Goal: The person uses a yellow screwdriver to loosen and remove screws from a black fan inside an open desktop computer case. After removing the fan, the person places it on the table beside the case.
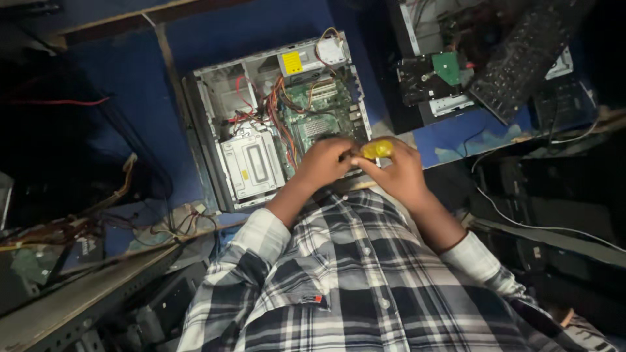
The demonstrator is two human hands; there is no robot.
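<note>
An open desktop computer case [210, 104] lies on its side on a blue table, showing a green motherboard [317, 107], coloured wires and a silver drive cage [251, 163]. My right hand [398, 173] grips a screwdriver with a yellow handle [377, 149] at the case's near right corner. My left hand [324, 163] is curled just beside it, touching the tool's shaft end; what its fingers hold is hidden. Both hands are over the lower edge of the motherboard. I wear a plaid shirt with rolled white cuffs.
A black keyboard [521, 58] leans at the upper right, above a bare hard drive with a green board [430, 77]. Loose cables and parts [98, 221] trail over the left table edge. A white cable [521, 218] runs at the right. The surroundings are dark.
</note>
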